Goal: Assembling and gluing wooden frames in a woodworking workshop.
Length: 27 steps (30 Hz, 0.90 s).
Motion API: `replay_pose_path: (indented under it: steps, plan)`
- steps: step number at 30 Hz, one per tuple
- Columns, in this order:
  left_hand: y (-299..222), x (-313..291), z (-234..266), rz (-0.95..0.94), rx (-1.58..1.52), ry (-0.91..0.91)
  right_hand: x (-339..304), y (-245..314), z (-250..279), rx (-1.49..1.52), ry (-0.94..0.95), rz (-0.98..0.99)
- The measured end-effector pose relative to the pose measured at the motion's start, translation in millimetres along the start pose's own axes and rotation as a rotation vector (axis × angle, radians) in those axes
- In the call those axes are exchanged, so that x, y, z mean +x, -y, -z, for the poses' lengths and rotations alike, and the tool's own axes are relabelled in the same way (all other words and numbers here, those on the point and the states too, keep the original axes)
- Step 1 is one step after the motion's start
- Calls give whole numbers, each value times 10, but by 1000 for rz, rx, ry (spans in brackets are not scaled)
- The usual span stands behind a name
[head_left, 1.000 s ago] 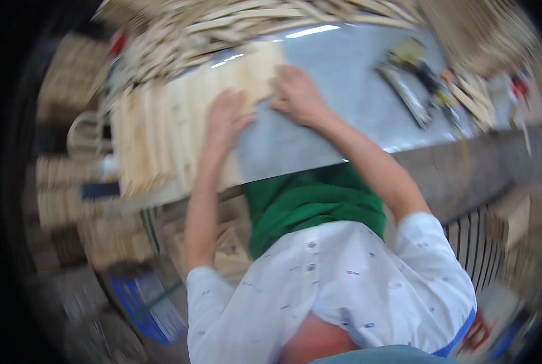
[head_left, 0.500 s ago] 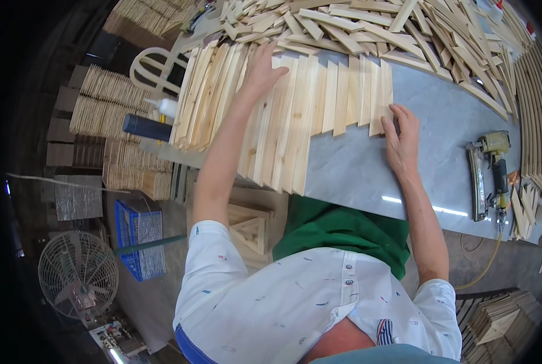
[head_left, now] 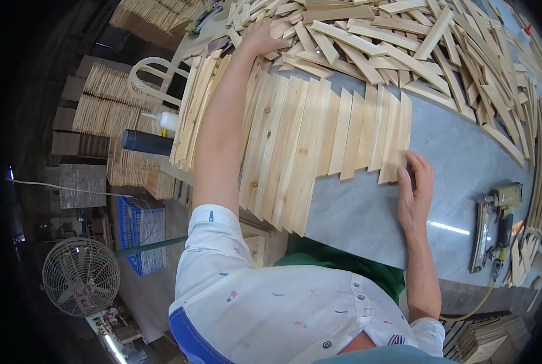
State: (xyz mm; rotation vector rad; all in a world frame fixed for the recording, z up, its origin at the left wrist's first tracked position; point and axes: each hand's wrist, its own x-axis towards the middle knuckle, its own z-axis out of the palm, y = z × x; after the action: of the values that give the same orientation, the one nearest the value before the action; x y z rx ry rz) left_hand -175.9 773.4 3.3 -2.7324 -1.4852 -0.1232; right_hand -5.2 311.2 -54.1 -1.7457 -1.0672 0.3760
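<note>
A row of pale, angle-cut wooden slats (head_left: 292, 145) lies side by side on the grey tabletop, longer ones on the left and shorter ones on the right. My left hand (head_left: 260, 40) reaches past the row's far side to the near left edge of a loose heap of wooden pieces (head_left: 368, 45). Its thumb is spread from the fingers, and no piece shows in its grasp. By the right end of the row rests my right hand (head_left: 415, 197), thumb and fingers apart, fingertips close to the last short slat (head_left: 397, 139). It holds nothing.
A nail gun (head_left: 492, 224) with a yellow hose lies at the table's right. A white bottle (head_left: 168, 120) and a dark cylinder (head_left: 146, 142) are at the left edge. Stacked slats (head_left: 98, 109), a blue crate (head_left: 140, 236) and a fan (head_left: 81, 277) stand beyond it.
My left hand has moved from the slat row outward to the heap. My right hand stays beside the row's right end. The view has shifted, so the table sits lower in the picture.
</note>
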Motion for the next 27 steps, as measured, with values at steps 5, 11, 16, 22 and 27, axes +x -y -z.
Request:
replay_pose_path:
  steps: [5,11,16,22,27]
  plan:
    - [92,259,-216,-15,69,80,25,55,11,20,42,-50]
    - [207,556,-196,-39,3,235,63,25,21,18,55,-53]
    - [-18,563,-209,-62,239,251,75,14,22,6,56,-41]
    - [-37,279,-258,-471,-243,-183,79,23,29,26,52,-47]
    - [-16,535,-316,-196,231,-4,78,44,13,40,62,-42]
